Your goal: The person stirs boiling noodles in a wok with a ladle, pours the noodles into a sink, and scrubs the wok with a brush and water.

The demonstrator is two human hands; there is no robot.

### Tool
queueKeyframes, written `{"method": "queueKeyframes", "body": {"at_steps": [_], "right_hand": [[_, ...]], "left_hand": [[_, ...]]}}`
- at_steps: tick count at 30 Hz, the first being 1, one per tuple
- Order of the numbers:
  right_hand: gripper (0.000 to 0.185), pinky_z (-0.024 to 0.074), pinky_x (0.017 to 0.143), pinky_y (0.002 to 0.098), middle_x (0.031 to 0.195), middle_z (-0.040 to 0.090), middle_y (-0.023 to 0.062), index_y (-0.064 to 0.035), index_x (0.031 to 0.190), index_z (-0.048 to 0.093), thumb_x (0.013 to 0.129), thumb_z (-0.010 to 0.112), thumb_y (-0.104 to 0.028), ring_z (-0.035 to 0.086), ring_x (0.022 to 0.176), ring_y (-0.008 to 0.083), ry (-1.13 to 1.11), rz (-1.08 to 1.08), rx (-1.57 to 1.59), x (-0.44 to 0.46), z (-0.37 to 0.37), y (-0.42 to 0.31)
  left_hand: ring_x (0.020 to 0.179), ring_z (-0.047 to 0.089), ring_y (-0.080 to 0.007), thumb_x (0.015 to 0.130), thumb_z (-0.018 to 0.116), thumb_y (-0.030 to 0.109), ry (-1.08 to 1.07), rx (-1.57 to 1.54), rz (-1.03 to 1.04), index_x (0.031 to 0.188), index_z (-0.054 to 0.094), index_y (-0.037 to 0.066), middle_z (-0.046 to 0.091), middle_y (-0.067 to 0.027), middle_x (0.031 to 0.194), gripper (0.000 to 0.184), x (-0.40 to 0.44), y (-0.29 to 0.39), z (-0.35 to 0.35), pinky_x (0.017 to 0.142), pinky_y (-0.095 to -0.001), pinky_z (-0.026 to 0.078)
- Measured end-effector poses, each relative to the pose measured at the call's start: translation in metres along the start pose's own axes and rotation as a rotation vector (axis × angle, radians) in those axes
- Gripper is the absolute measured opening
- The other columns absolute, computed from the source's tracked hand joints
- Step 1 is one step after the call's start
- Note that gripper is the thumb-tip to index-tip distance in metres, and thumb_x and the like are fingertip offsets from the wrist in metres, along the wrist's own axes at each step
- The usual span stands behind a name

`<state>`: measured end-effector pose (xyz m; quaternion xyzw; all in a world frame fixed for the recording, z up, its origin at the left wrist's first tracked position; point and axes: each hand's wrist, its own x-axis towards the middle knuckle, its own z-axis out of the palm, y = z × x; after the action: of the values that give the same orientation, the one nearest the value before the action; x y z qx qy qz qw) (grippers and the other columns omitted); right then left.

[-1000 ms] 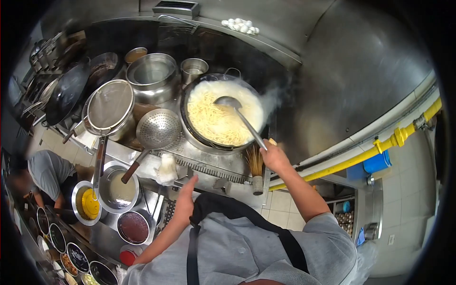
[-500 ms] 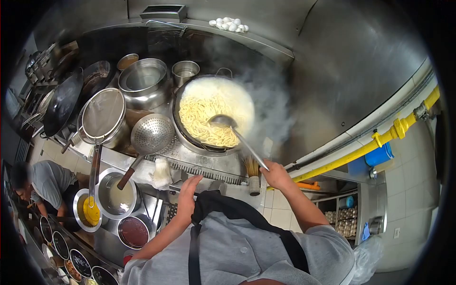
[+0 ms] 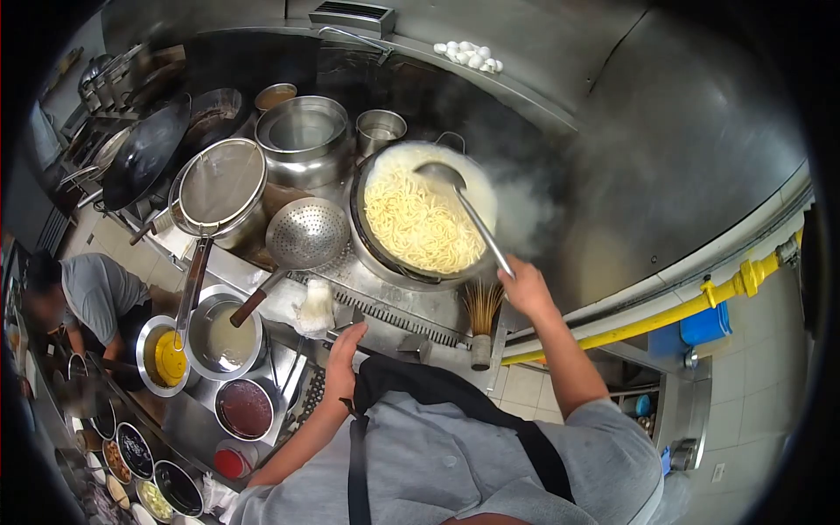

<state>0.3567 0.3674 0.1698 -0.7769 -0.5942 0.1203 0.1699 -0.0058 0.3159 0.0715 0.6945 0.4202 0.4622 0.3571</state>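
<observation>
My right hand (image 3: 525, 284) grips the handle end of a long metal ladle (image 3: 472, 214). The ladle's bowl rests at the upper part of a large wok (image 3: 357, 219) full of yellow noodles (image 3: 420, 223) in pale, steaming liquid. My left hand (image 3: 343, 357) is held by the stove's front edge, near a white cloth-like bundle (image 3: 317, 304); its fingers are stretched out and it holds nothing that I can see. A bamboo brush (image 3: 482, 319) stands between the wok and my right forearm.
Left of the wok lie a perforated skimmer (image 3: 306, 234), a mesh strainer (image 3: 223, 182) and a steel pot (image 3: 302, 131). Bowls of liquid (image 3: 244, 409) stand nearer. A co-worker (image 3: 101, 293) bends at the far left. A yellow pipe (image 3: 647, 313) runs along the right.
The ladle has swung from the noodles' lower side up to the wok's far side, along with my right hand. The camera view has shifted. My left hand stays near the stove edge.
</observation>
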Motion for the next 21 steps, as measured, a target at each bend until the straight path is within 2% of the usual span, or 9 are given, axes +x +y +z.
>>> {"method": "queueKeyframes", "body": {"at_steps": [2,7,9,13,16,21], "right_hand": [[0.035,0.0461,0.089,0.0482,0.105,0.064,0.0224,-0.0100,0.120,0.058,0.089,0.054,-0.026,0.057,0.103,0.0425,0.008,-0.061,0.001,0.024,0.001,-0.016],[0.040,0.0473,0.087,0.0486,0.106,0.064,0.0211,-0.0126,0.127,0.054,0.089,0.051,-0.026,0.059,0.101,0.0404,-0.071,-0.039,-0.096,0.047,0.012,-0.055],[0.043,0.0481,0.087,0.0475,0.107,0.064,0.0204,-0.0143,0.133,0.050,0.091,0.050,-0.025,0.061,0.100,0.0377,-0.110,-0.103,-0.266,0.040,0.012,-0.053],[0.046,0.0502,0.085,0.0441,0.104,0.063,0.0174,-0.0164,0.136,0.047,0.091,0.052,-0.026,0.063,0.097,0.0331,-0.140,-0.130,-0.442,0.000,-0.031,-0.040],[0.046,0.0509,0.084,0.0445,0.101,0.064,0.0169,-0.0164,0.136,0.048,0.091,0.052,-0.026,0.063,0.095,0.0331,-0.107,-0.084,-0.495,-0.029,-0.050,-0.016],[0.046,0.0512,0.082,0.0464,0.097,0.065,0.0179,-0.0154,0.135,0.048,0.091,0.052,-0.027,0.064,0.090,0.0361,-0.154,0.028,-0.466,-0.058,-0.033,0.029]], "left_hand": [[0.124,0.048,-0.0338,0.075,0.070,0.011,-0.020,-0.037,0.001,0.129,0.052,0.005,0.052,-0.0159,0.132,0.058,0.001,0.003,0.001,0.105,-0.0369,0.037],[0.126,0.047,-0.0332,0.075,0.070,0.012,-0.076,-0.022,0.011,0.132,0.050,0.006,0.050,-0.0156,0.135,0.061,0.003,0.004,0.007,0.106,-0.0369,0.035],[0.127,0.046,-0.0332,0.075,0.070,0.012,-0.098,-0.028,0.019,0.133,0.050,0.006,0.050,-0.0157,0.136,0.062,0.005,0.004,0.009,0.106,-0.0369,0.035],[0.128,0.045,-0.0334,0.076,0.070,0.013,-0.151,-0.028,-0.005,0.133,0.049,0.006,0.048,-0.0159,0.137,0.061,0.006,0.007,0.011,0.107,-0.0370,0.034],[0.128,0.045,-0.0335,0.076,0.070,0.013,-0.176,-0.040,-0.005,0.133,0.050,0.005,0.047,-0.0163,0.138,0.061,0.010,0.008,0.013,0.107,-0.0372,0.034],[0.129,0.043,-0.0341,0.076,0.071,0.014,-0.228,-0.072,0.018,0.131,0.051,0.004,0.046,-0.0169,0.139,0.060,0.015,0.004,0.024,0.107,-0.0383,0.034]]}}
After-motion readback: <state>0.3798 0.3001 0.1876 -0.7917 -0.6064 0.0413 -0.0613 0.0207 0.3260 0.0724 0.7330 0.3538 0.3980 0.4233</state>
